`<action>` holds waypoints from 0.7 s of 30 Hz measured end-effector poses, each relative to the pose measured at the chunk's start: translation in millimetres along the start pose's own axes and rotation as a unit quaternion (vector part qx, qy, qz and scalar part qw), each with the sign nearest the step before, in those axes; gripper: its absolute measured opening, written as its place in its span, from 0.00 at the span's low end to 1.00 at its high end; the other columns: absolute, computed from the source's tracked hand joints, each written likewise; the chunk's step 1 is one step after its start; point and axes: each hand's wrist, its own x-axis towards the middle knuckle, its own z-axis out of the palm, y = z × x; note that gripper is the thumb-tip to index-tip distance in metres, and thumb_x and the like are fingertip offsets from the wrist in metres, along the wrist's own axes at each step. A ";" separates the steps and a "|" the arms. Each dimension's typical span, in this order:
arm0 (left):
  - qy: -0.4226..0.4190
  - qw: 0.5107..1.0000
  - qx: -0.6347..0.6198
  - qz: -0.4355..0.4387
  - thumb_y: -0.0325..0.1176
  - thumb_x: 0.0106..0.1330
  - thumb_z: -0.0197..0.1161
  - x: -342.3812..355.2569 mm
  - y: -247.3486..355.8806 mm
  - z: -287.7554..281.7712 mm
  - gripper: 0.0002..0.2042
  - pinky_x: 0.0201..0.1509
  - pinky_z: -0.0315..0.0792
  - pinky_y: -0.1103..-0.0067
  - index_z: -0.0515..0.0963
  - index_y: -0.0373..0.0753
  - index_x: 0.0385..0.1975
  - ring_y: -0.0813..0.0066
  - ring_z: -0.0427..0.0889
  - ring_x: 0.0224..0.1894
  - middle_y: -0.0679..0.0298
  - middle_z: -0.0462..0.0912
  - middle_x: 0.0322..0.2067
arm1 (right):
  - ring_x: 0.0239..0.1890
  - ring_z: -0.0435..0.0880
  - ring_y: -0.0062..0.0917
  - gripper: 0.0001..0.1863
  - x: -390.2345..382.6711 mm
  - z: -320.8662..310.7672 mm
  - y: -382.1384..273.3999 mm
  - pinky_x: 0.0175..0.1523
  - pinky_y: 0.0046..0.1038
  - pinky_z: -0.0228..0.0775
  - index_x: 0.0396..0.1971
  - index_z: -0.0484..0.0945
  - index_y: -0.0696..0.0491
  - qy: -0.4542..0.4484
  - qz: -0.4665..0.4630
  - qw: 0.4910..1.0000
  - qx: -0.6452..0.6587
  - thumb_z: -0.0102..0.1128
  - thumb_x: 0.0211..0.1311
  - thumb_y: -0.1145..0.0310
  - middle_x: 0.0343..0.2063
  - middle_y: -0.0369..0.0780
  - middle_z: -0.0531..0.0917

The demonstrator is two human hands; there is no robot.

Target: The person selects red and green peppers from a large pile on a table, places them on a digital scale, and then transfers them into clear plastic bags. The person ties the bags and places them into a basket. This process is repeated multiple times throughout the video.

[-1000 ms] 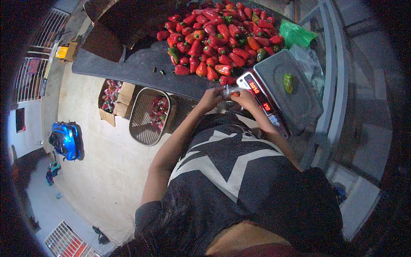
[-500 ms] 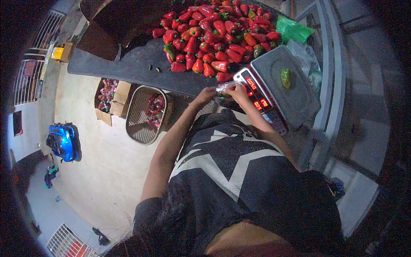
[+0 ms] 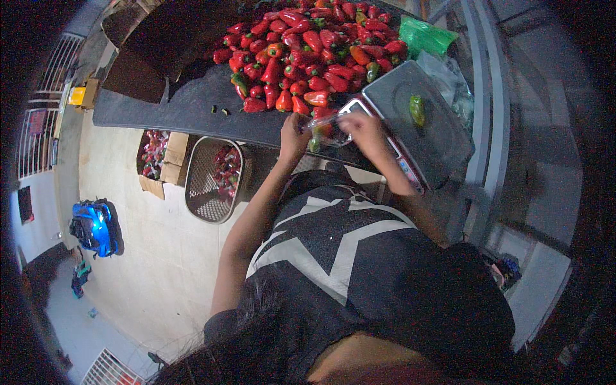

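Between my hands, at the table's near edge, hangs a clear plastic bag (image 3: 329,133) with some red and green in it, apparently peppers. My left hand (image 3: 295,136) is closed on the bag's left side. On the other side my right hand (image 3: 366,133) pinches the bag's edge, in front of the digital scale's display panel. One green pepper (image 3: 417,110) lies on the scale's grey platform (image 3: 443,144). Just beyond my hands a large heap of red peppers (image 3: 301,58) covers the table, with a few orange and green ones mixed in.
The dark tabletop (image 3: 173,119) holds small green scraps at left. A green plastic bag (image 3: 427,37) and a clear bag (image 3: 452,80) lie behind the scale. Below at left stand a basket (image 3: 199,205) and a carton (image 3: 173,168), both holding packed peppers. Farther left is a blue toy car (image 3: 95,228).
My hands have moved apart, and the plastic bag is spread wider between them. My right hand now covers much of the scale's display. The whole view has shifted slightly.
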 end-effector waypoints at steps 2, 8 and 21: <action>-0.019 1.000 -0.010 -0.011 0.22 0.50 0.63 -0.3 4.9 -5.6 0.15 0.45 0.73 0.73 0.74 0.33 0.40 0.65 0.80 0.40 0.55 0.80 0.37 | 0.44 0.76 0.35 0.14 2.9 -49.9 7.1 0.52 0.34 0.65 0.42 0.77 0.53 0.198 -0.022 0.958 -0.205 0.60 0.54 0.70 0.38 0.45 0.78; -0.028 0.999 -0.002 -0.025 0.26 0.51 0.66 0.6 8.2 -15.8 0.16 0.44 0.73 0.76 0.75 0.33 0.41 0.68 0.80 0.38 0.57 0.81 0.37 | 0.46 0.73 0.44 0.28 3.9 -111.2 67.0 0.53 0.37 0.63 0.55 0.67 0.46 0.205 0.106 0.865 -0.445 0.63 0.52 0.67 0.41 0.48 0.73; 0.025 0.993 -0.105 -0.040 0.28 0.50 0.65 -1.6 -6.7 -9.5 0.12 0.39 0.73 0.75 0.75 0.31 0.33 0.65 0.80 0.31 0.55 0.79 0.28 | 0.45 0.76 0.23 0.20 24.3 31.8 2.9 0.52 0.25 0.65 0.43 0.75 0.56 -0.164 -0.030 0.986 -0.031 0.65 0.46 0.74 0.40 0.40 0.80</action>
